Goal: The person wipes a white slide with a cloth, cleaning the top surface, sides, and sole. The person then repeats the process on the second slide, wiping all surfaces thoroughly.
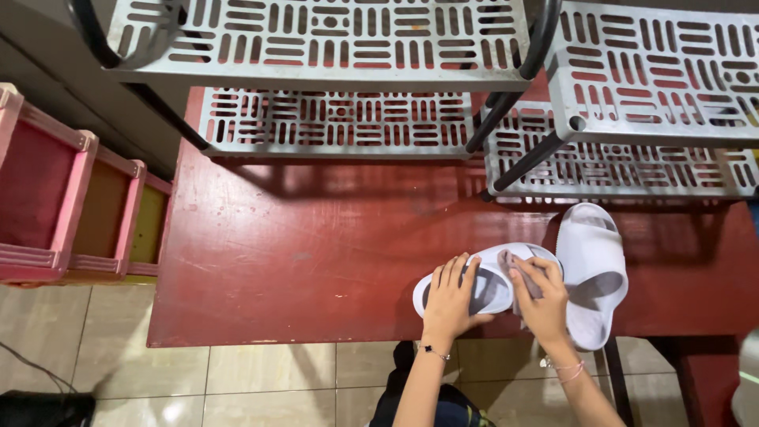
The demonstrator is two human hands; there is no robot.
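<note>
White and rubbery, a slide sandal [484, 285] lies sideways near the front edge of a dark red table [300, 261]. The left hand [451, 299] lies flat on it, fingers spread, pinning it down. The right hand [541, 299] presses a small grey cloth [523, 273] against the sandal's strap, fingers curled over the cloth. A second white sandal [593, 269] lies just beside it on the right. Behind stand grey slotted plastic racks [332, 122]; to the left, pink-framed shelves [71, 205].
</note>
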